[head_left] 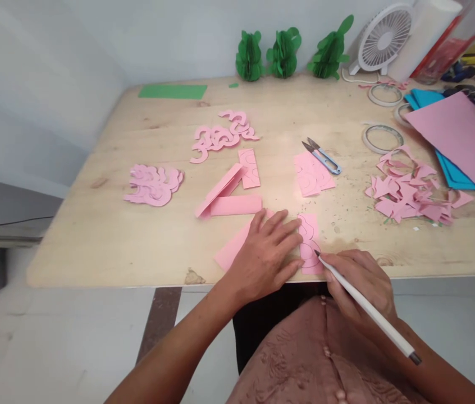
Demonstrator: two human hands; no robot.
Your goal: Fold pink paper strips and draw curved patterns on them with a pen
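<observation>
A white pen (368, 306) with a dark tip is gripped in my right hand (361, 280), its point on a folded pink paper piece (310, 241) at the table's front edge. Curved outlines are drawn on that piece. My left hand (269, 252) lies with fingers spread, fingertips at the left edge of the drawn piece. Part of another pink paper strip (233, 247) shows beneath it. Beyond the hand are folded pink strips (235, 205) and a small pink piece with drawn curves (249, 168). Thread snips (324, 157) rest on more marked pink pieces (308, 177).
Cut pink shapes (153, 185) and curled pink cutouts (223, 134) lie left of centre. Pink scraps (410, 191), tape rolls (383, 138) and pink sheets (460, 134) over blue ones are at right. Green paper figures (283, 53) and a white fan (383, 42) stand along the wall.
</observation>
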